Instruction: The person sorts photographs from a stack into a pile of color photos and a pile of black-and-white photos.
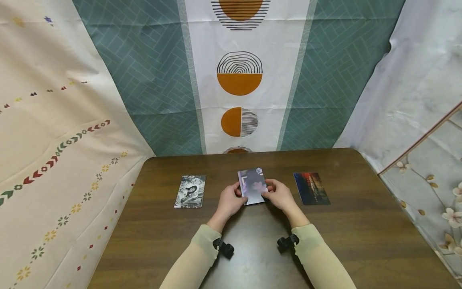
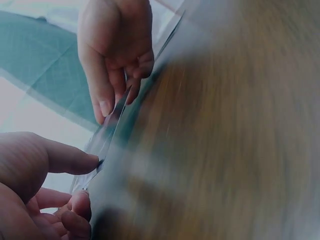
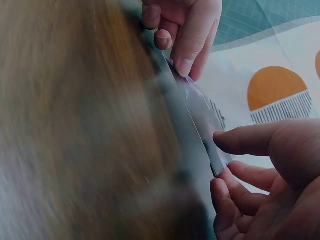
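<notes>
Over the middle of the brown desk [image 1: 361, 224], the left hand [image 1: 229, 200] and right hand [image 1: 279, 196] each pinch one side edge of a purple-toned photo card [image 1: 252, 186], holding it tilted between a black-and-white card [image 1: 190, 191] and a reddish card [image 1: 311, 188].

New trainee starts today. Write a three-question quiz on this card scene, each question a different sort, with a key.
1. True or false: both hands grip the middle card.
2. How many cards are on or over the table?
3. Multiple choice: which card lies nearest the right hand, apart from the one held? A) the black-and-white card B) the red-and-blue card C) a green card

Key
1. True: the left hand pinches its left edge, the right hand its right edge.
2. Three.
3. B.
</notes>
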A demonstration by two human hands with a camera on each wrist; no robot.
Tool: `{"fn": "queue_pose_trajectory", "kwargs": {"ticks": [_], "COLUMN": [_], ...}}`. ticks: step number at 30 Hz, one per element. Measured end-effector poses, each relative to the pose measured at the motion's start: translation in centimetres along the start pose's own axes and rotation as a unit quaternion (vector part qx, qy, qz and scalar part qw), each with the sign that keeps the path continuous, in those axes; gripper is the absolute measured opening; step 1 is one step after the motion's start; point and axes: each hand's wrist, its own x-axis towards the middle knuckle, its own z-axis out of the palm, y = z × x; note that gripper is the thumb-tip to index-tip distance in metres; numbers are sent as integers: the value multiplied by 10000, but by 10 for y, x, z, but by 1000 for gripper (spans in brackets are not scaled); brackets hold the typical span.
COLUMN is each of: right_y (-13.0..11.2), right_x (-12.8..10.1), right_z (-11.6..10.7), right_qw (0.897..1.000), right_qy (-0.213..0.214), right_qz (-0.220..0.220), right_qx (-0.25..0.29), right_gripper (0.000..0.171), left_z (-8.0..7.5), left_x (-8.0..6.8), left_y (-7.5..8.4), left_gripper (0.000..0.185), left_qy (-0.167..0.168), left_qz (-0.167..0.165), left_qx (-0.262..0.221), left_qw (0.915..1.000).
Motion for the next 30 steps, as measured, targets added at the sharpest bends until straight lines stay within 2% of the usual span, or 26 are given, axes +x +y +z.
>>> {"fn": "queue_pose_trajectory", "kwargs": {"ticks": [8,15,21,30], "right_y": [15,37,56,76], "right_x": [-6,-18,-31,-38], "right_z": [-31,-68,-103,-138], "right_qw": [9992,9963,9930,9916], "right_qy": [92,198,357,500], "right_qz": [-93,-56,-82,80], "right_qx": [-381,-840,-1126,-1188], "right_gripper": [58,64,65,61], "left_z": [29,64,94,128], "left_x": [3,5,8,11], "left_y": [21,51,82,113], "left_gripper": [73,75,73,69], "left_qy": [-19,-102,-292,-406], "left_qz": [188,452,413,-34], "left_qx": [-143,-221,-241,-170], "left_qw": [9997,9987,9984,9990]}}
